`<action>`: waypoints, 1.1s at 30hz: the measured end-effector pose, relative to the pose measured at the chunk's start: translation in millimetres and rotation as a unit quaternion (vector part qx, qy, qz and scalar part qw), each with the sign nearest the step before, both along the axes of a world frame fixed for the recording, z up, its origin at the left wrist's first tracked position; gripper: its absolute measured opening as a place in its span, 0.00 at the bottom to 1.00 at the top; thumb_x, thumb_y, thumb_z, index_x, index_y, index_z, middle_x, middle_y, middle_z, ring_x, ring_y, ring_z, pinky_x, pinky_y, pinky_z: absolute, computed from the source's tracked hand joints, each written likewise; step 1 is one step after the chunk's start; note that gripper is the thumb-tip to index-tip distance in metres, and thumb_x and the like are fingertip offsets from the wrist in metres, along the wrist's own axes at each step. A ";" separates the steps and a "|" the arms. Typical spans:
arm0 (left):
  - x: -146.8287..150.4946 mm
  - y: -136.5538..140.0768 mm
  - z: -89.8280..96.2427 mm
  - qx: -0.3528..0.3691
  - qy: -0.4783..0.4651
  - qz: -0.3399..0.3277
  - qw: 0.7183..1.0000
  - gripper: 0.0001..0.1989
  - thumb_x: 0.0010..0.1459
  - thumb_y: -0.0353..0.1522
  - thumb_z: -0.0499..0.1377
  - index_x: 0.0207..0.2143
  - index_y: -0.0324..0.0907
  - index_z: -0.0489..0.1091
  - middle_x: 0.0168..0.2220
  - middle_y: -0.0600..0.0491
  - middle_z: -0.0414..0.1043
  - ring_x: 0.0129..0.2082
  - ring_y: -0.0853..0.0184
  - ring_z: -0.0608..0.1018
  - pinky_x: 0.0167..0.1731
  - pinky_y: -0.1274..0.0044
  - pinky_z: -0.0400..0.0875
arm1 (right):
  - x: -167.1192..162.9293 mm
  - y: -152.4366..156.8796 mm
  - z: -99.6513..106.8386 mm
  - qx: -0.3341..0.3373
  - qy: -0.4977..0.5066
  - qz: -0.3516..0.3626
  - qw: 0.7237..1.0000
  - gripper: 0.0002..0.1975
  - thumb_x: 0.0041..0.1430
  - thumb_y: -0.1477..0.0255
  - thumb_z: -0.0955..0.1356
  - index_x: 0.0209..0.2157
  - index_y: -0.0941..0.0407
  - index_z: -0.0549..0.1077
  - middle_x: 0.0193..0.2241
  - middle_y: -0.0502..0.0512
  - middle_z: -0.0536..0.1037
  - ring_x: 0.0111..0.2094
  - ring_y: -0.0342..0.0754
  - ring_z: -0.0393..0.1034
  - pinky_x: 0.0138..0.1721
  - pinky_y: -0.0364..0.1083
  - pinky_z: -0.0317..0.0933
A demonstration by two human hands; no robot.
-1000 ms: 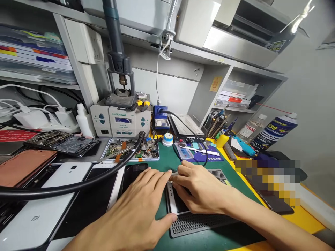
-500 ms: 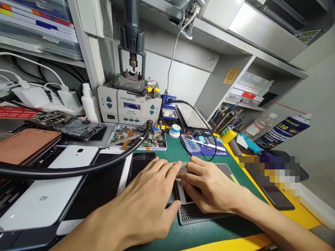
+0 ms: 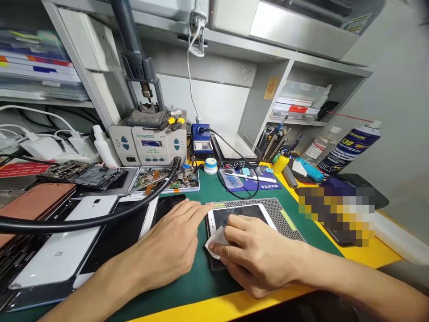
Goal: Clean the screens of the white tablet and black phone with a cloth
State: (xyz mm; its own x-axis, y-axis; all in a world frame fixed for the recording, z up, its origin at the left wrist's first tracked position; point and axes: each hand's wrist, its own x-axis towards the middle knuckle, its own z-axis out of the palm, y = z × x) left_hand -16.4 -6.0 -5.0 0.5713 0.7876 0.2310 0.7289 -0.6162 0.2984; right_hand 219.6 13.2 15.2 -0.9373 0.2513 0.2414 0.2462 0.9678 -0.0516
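Beneath the grip, the grey perforated mat (image 3: 286, 208) carries the white-framed phone (image 3: 246, 213), screen up. The right hand (image 3: 251, 252) pinches a folded white pad (image 3: 214, 245) between thumb and fingers, over the phone's near left corner. The left hand (image 3: 177, 232) lies left of that grip, fingers outstretched and side by side, index tip at the far left corner; whether it presses there cannot be told.

Method, as judged: the action looks like wiping. Steady the phone with the left fingertip, hold the pad flat, use light, even strokes along the border, and refold when soiled.

Containers, by size: beyond the grip to the left, a shallow tray (image 3: 192, 189) holds jumbled circuit boards and tweezers. Beyond to the right stand a spray can (image 3: 350, 150), contents hidden, and a clear bottle (image 3: 322, 147), liquid level uncertain. Straight beyond, slightly left, sits a small jar (image 3: 211, 167), contents unseen.
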 end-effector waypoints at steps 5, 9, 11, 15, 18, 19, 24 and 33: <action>-4.7 -1.5 -4.9 0.008 0.013 0.015 1.000 0.32 0.64 0.25 0.49 0.69 0.48 0.52 0.66 0.51 0.64 0.68 0.59 0.64 0.66 0.63 0.63 | 4.0 -2.4 -6.5 0.068 0.009 0.020 0.997 0.15 0.60 0.72 0.66 0.46 0.65 0.76 0.29 0.56 0.70 0.29 0.50 0.52 0.28 0.50 0.47; -8.6 -2.6 -15.0 0.012 0.064 0.032 0.997 0.34 0.65 0.31 0.50 0.71 0.52 0.47 0.70 0.55 0.57 0.70 0.56 0.60 0.66 0.60 0.62 | 5.4 -2.9 -12.0 0.106 0.018 0.029 0.994 0.11 0.59 0.70 0.67 0.39 0.63 0.75 0.29 0.55 0.68 0.29 0.49 0.52 0.28 0.49 0.46; -10.2 -2.3 -19.2 0.023 0.079 0.027 0.996 0.35 0.65 0.32 0.51 0.72 0.54 0.45 0.70 0.57 0.57 0.70 0.56 0.60 0.65 0.60 0.63 | 6.0 -1.0 -13.2 0.118 0.025 0.030 0.992 0.11 0.57 0.68 0.68 0.36 0.62 0.75 0.28 0.54 0.67 0.29 0.49 0.52 0.27 0.49 0.46; -12.6 -0.1 -24.6 0.062 0.088 0.023 0.994 0.39 0.64 0.35 0.52 0.73 0.54 0.39 0.70 0.55 0.58 0.68 0.54 0.64 0.62 0.61 0.68 | 7.7 4.3 -13.6 0.134 0.016 0.059 0.989 0.17 0.51 0.63 0.70 0.36 0.63 0.75 0.29 0.54 0.68 0.30 0.49 0.53 0.27 0.48 0.47; -14.3 2.5 -27.3 0.070 0.088 0.020 0.993 0.40 0.64 0.35 0.53 0.73 0.55 0.37 0.69 0.55 0.59 0.67 0.53 0.65 0.62 0.60 0.68 | 10.1 5.9 -14.5 0.156 0.020 0.073 0.985 0.15 0.52 0.64 0.69 0.34 0.63 0.74 0.28 0.54 0.67 0.31 0.49 0.54 0.28 0.49 0.48; -14.7 3.6 -28.0 0.068 0.085 0.019 0.994 0.40 0.63 0.35 0.53 0.73 0.55 0.37 0.69 0.54 0.60 0.67 0.53 0.65 0.63 0.60 0.67 | 11.4 5.7 -15.1 0.165 0.022 0.075 0.983 0.14 0.53 0.65 0.69 0.34 0.63 0.74 0.28 0.54 0.67 0.31 0.50 0.54 0.28 0.49 0.48; -10.8 6.9 -22.1 0.032 0.054 0.025 0.998 0.36 0.64 0.34 0.54 0.72 0.54 0.45 0.68 0.52 0.61 0.67 0.54 0.65 0.64 0.60 0.64 | 21.8 1.9 -16.6 0.176 0.004 0.067 0.982 0.14 0.59 0.68 0.66 0.40 0.65 0.74 0.29 0.55 0.68 0.32 0.50 0.55 0.28 0.49 0.47; 2.5 4.4 9.8 -0.079 -0.004 0.045 0.996 0.28 0.67 0.30 0.45 0.68 0.44 0.54 0.67 0.51 0.63 0.67 0.64 0.64 0.68 0.67 0.56 | 36.9 -7.1 -16.9 0.176 -0.013 0.017 0.984 0.07 0.62 0.71 0.66 0.36 0.61 0.73 0.28 0.55 0.68 0.31 0.49 0.54 0.30 0.50 0.47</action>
State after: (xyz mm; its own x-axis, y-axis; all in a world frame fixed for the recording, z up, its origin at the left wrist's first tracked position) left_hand -14.0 -1.5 4.8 0.4950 0.8625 0.1051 0.7761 -0.4933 0.3930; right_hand 256.5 6.1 -1.7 -0.9506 0.1245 0.2844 0.2101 0.9323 0.2944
